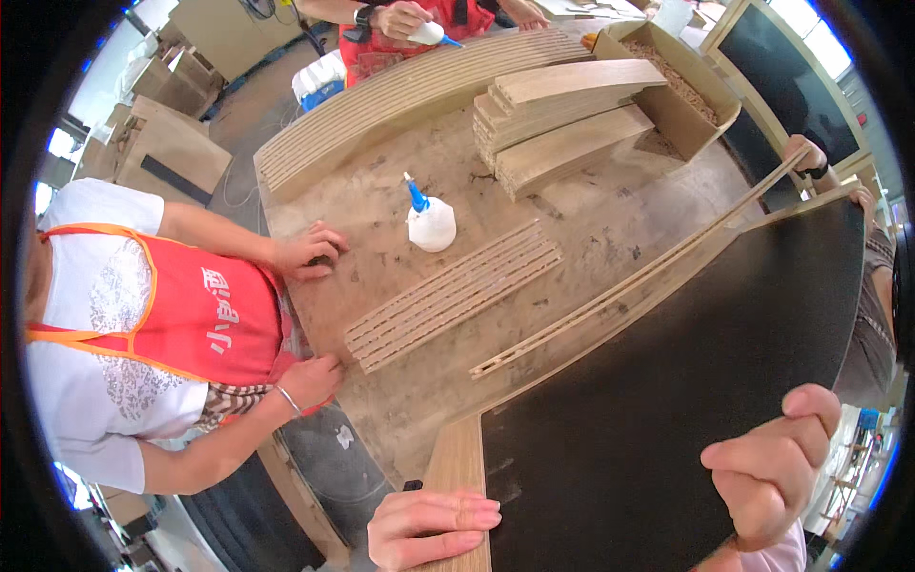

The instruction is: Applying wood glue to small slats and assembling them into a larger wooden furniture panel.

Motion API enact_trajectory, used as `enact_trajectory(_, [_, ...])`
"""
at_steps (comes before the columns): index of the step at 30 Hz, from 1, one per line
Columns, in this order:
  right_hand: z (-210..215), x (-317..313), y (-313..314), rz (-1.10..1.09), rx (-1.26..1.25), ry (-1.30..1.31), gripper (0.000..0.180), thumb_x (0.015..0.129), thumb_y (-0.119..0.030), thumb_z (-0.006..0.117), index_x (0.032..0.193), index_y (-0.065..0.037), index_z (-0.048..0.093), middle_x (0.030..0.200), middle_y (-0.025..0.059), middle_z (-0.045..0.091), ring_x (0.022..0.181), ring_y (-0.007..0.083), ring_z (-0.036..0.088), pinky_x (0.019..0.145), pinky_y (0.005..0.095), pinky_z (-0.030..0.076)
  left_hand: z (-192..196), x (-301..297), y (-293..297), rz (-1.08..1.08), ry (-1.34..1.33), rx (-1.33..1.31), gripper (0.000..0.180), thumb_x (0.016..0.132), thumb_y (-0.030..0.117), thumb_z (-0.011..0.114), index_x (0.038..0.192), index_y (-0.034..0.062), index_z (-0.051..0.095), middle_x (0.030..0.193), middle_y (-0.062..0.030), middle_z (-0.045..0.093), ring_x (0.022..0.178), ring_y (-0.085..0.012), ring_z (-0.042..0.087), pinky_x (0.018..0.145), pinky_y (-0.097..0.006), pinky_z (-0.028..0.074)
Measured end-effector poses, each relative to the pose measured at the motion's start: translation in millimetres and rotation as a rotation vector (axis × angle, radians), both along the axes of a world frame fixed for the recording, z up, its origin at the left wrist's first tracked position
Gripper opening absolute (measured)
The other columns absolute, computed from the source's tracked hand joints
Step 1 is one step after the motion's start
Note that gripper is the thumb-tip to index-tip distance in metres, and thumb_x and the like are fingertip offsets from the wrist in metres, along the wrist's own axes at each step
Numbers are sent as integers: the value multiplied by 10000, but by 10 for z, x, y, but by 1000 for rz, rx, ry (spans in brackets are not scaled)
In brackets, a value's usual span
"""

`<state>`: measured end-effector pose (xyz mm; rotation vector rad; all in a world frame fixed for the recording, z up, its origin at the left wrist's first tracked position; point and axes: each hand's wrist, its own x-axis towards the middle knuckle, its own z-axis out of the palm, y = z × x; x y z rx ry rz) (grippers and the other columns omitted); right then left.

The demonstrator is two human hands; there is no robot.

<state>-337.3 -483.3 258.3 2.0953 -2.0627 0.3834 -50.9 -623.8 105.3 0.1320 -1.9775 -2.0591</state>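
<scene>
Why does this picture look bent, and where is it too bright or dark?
Head view: the fisheye lens bends straight edges toward the rim; the light patch upper right is blown out; the black panel shows little surface detail.

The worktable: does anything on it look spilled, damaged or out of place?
Dark smudges mark the worktable between the white bottle and the stacked boards; they look odd against the pale top. Spill or old stain, I cannot tell.
</scene>
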Motion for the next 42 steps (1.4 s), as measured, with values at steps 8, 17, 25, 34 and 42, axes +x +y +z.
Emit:
enact_trajectory(8, [-1,-256,-126,302,-123,32,577,1002,-435,190,827,-66,598,753,36,660,568,145,502,902,395,394,355,61,-80,-107,-269,57,273,809,8,657,1074,-56,673,1131,-210,656,1116,-350,609,1008,-451,444])
enact_trajectory(17, [-471,-107,-279,152,-466,-95,527,978,-529,229,726,-125,453,701,11,582,560,187,437,799,435,412,24,-85,51,160,301,-289,213,846,36,608,1006,-106,620,1017,-300,639,895,-405,674,760,-470,582])
enact_trajectory(25, [73,-360,-276,400,-128,-108,444,789,-503,663,800,-64,592,767,72,618,646,268,603,707,389,518,283,-167,190,434,175,-49,410,910,299,612,1175,-12,577,1236,-234,569,1178,-356,534,989,-434,417])
enact_trajectory(34, [362,-425,-244,264,-64,-94,619,856,-585,549,1005,14,590,967,178,637,826,361,633,732,395,501,-974,-362,-854,57,-444,-211,742,826,354,728,1385,1,391,1385,-157,463,1289,-241,434,1070,-366,358])
enact_trajectory(42, [293,-497,-154,97,-100,-209,495,924,-484,513,963,0,609,900,166,650,818,355,642,721,376,504,-1727,-841,-549,-122,-475,-402,624,706,8,609,1319,47,500,1167,-148,612,1085,-223,573,926,-327,457])
